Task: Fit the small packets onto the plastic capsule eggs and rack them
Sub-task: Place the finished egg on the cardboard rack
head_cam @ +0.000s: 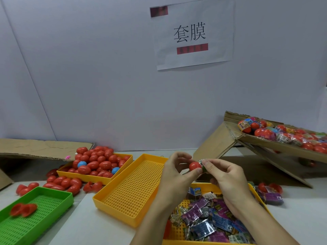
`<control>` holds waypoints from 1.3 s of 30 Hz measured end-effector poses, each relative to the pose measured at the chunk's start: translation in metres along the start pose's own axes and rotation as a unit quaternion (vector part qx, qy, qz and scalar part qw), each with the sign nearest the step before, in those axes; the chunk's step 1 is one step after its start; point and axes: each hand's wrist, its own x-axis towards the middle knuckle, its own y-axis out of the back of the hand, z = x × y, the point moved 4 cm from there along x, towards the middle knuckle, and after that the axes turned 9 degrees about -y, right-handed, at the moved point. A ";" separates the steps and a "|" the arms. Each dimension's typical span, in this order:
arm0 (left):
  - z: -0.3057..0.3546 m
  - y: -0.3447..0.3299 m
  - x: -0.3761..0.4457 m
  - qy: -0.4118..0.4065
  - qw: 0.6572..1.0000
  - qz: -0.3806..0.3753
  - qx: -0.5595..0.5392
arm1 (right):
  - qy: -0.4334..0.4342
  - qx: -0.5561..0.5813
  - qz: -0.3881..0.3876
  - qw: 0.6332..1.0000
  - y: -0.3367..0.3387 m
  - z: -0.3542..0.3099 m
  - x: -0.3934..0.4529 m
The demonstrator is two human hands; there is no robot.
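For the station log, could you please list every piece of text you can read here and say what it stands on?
"套膜": large black characters on the white paper sign taped to the wall.
Two red strips on that sign: blurred, unreadable.
Print on the packets in the yellow tray: too small and blurred.
Wrapped eggs in the cardboard box: unreadable.

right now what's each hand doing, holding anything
Left hand: pinches the red capsule egg.
Right hand: pinches the small packet at the egg's end.
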 end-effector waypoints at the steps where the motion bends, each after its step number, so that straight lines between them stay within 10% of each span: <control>1: 0.000 0.000 0.000 0.001 1.000 0.002 0.000 | -0.004 0.001 0.002 1.000 0.000 0.001 0.001; 39: 0.003 0.001 0.000 0.009 1.000 -0.004 -0.014 | -0.004 0.038 -0.024 0.999 0.000 -0.001 -0.001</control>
